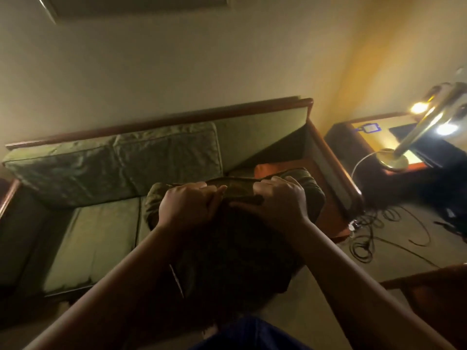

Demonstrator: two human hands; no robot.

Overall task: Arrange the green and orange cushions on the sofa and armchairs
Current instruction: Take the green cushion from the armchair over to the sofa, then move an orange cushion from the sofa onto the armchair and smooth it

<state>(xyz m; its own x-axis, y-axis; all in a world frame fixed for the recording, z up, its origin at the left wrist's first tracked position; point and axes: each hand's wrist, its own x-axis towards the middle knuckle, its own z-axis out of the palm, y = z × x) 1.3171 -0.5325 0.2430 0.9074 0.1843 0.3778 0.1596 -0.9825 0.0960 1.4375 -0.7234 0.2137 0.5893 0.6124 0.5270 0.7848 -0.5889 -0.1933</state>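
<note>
A large green cushion hangs upright in front of me, over the sofa's right seat. My left hand and my right hand both grip its top edge, side by side. The green sofa with a wooden frame stretches across the view. Two green back cushions lean against its backrest on the left and middle. The right part of the backrest is bare. An orange cushion lies in the sofa's right corner, mostly hidden behind the held cushion.
A wooden side table stands right of the sofa with a lit brass lamp on it. Loose cables lie on the carpet beside the sofa's right arm. A wooden furniture edge shows at lower right.
</note>
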